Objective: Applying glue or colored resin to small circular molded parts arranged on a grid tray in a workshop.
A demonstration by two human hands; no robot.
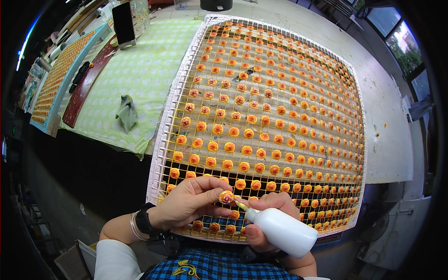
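Between the thumb and fingers of my left hand (189,201) is a small orange-yellow rose-shaped piece (226,197) with whitish glossy spots on its top. My right hand (275,205) is wrapped round a white squeeze bottle (284,232), tilted with its nozzle pointing up and left. Its thin yellowish tip (241,205) meets or nearly meets the rose; I cannot tell which. Both hands are over the near part of a wire grid rack with a white frame (176,88). Rows of similar roses (246,150) sit on the grid, several with whitish spots (225,84).
A pale green cloth (154,60) covers the table to the left, with a crumpled grey-green rag (126,114) on it. Behind it stands a dark phone (123,23) on a holder. Another rack of orange pieces, framed in blue (60,84), is at the far left.
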